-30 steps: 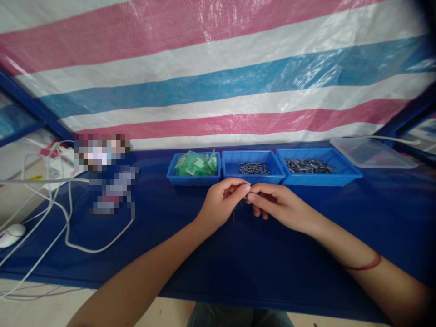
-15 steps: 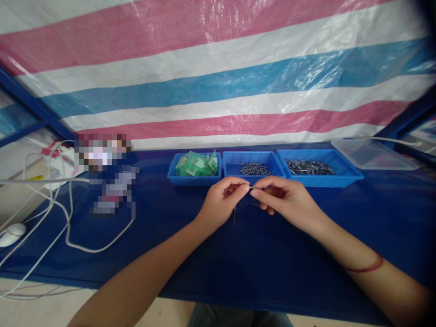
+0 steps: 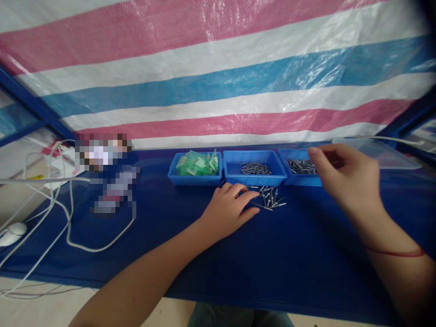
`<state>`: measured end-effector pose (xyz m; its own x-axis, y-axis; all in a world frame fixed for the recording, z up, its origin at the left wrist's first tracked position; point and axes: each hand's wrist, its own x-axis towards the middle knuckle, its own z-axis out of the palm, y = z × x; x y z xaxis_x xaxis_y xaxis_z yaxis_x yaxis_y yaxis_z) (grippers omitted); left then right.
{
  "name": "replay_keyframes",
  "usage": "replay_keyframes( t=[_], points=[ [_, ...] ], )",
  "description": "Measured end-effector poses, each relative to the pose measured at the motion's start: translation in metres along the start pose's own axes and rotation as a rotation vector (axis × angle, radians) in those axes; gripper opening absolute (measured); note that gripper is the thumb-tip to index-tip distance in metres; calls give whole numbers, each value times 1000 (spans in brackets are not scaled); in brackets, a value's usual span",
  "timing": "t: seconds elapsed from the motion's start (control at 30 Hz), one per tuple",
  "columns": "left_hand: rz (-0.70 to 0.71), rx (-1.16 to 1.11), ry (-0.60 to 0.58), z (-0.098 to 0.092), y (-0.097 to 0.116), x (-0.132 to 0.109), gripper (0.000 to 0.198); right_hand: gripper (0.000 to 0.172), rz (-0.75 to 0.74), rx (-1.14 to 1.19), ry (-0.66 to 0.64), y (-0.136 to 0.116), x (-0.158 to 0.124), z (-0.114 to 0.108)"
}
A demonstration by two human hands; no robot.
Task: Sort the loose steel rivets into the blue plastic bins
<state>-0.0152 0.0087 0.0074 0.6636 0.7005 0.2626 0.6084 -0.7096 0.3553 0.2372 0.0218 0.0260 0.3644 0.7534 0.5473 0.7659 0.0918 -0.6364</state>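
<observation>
Several loose pop rivets (image 3: 269, 196), thin and silvery, lie on the blue table in front of the middle bin. My left hand (image 3: 230, 206) is open beside them, palm down, its fingers apart and its fingertips at the edge of the pile. My right hand (image 3: 350, 175) is raised in front of the right blue bin (image 3: 303, 180), thumb and fingers closed in a pinch. Whether anything small sits in that pinch is hidden. Similar rivets (image 3: 299, 166) fill part of the right bin, and a smaller heap (image 3: 255, 169) lies in the middle blue bin (image 3: 235, 175).
Green plastic packets (image 3: 197, 163) fill the left blue bin (image 3: 194, 180). A clear plastic lid (image 3: 384, 154) lies at the back right. White cables (image 3: 70, 213) and a white mouse (image 3: 13, 234) are on the left. A striped sheet (image 3: 218, 95) hangs behind the table (image 3: 272, 263).
My hands were together, holding a thin metal pin between their fingertips. They have parted: the right moved right and up toward the right bin, the left opened over the table, uncovering the loose rivets.
</observation>
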Motion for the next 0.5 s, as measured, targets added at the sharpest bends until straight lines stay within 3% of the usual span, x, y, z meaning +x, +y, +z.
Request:
replay_keyframes(
  t=[0.07,0.2,0.37,0.5],
  points=[
    [-3,85,-38,2,-2,-1,37,25,9,-224,4,16,10,-5],
    [33,129,-57,6,-7,-1,32,24,-42,-302,-62,27,14,-10],
    [90,96,-42,10,-15,2,30,23,-87,-25,-132,-1,-1,-6],
    [105,101,-40,11,-19,3,27,19,-250,155,-316,-23,-17,1]
  ],
)
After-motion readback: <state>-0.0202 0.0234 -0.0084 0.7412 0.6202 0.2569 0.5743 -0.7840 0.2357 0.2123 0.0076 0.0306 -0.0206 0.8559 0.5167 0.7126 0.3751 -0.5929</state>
